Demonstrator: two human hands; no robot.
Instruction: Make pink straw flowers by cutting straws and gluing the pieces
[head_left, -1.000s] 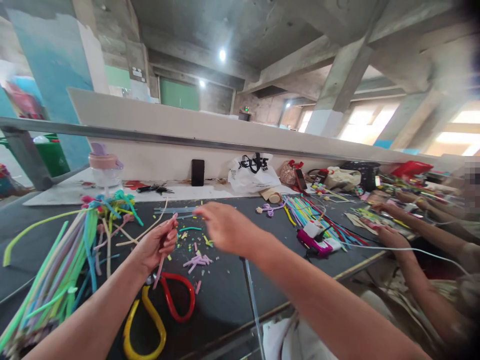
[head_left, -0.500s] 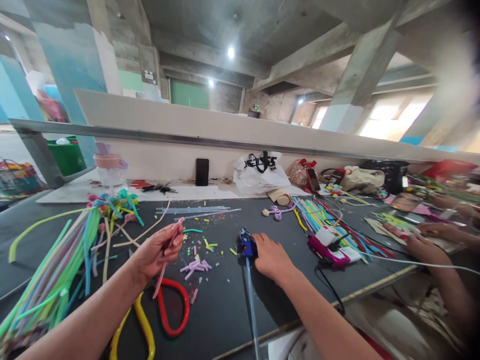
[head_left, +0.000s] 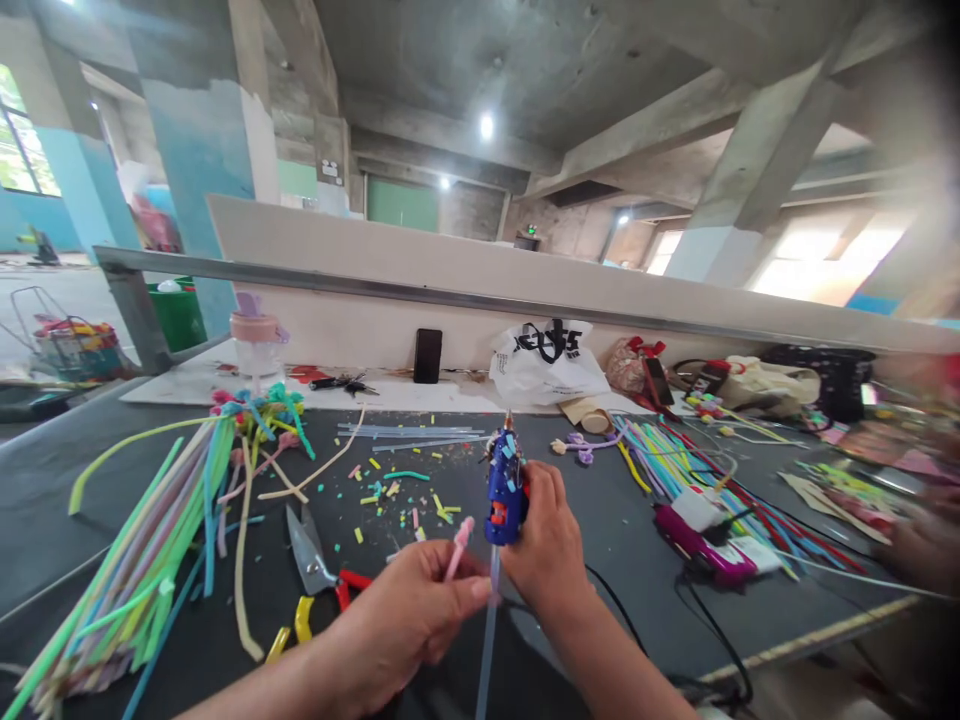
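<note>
My right hand (head_left: 551,540) is wrapped round a blue hot glue gun (head_left: 506,485), its nozzle pointing up and away from me. A long clear glue stick (head_left: 487,640) trails out of its back end. Just left of it, my left hand (head_left: 420,610) pinches a pink pipe cleaner (head_left: 459,550) with a small knotted tip that stands up between thumb and fingers. The tip is close to the gun but apart from it. Beside my left forearm lie scissors (head_left: 311,555) with red and yellow handles, partly hidden by the arm.
Bundled pipe cleaners (head_left: 157,540) lie at the left. Small cut pieces (head_left: 442,505) and spare glue sticks (head_left: 412,432) are scattered mid-table. Rightward are more pipe cleaners (head_left: 675,480), a purple device with white plugs (head_left: 705,545) and cords. A phone (head_left: 428,356) leans at the back. Another person's hand (head_left: 926,535) is far right.
My right hand has lifted the glue gun off the table. My left hand has moved right, bringing the pink pipe cleaner beside it. The view has shifted a little left.
</note>
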